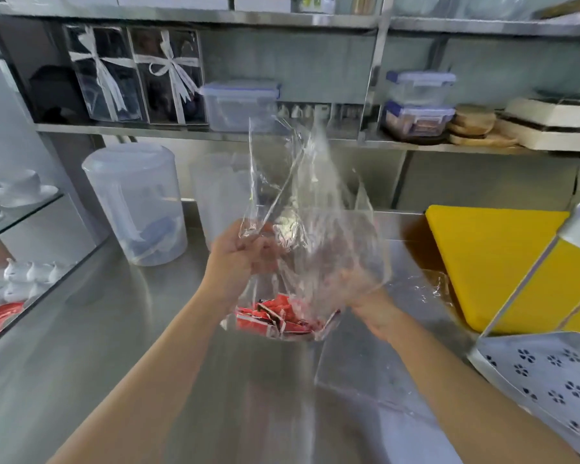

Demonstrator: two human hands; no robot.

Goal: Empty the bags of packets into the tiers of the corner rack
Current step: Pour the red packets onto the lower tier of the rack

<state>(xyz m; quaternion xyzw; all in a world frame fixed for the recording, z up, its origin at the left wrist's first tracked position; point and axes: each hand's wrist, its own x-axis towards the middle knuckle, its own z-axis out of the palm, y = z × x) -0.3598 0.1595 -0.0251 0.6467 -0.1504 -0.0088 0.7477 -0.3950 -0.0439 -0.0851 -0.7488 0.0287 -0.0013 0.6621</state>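
Observation:
I hold a clear plastic bag (315,202) upright above the steel counter (114,329), its open top pointing up. Several red packets (275,318) lie bunched at the bag's bottom. My left hand (238,259) pinches the bag's left edge near the opening. My right hand (365,296) is pushed against the bag's right side, its fingers blurred behind the plastic. The corner rack (546,366) stands at the right edge: a white perforated lower tier, with white posts and yellow panels above. A second, flat clear bag (379,380) lies on the counter beside the rack.
A yellow cutting board (493,256) lies behind the rack. Two translucent lidded jugs (138,205) stand at the back of the counter. Steel shelves above carry lidded boxes (241,105) and ribboned packs. White cups (24,189) sit on glass shelves at the left.

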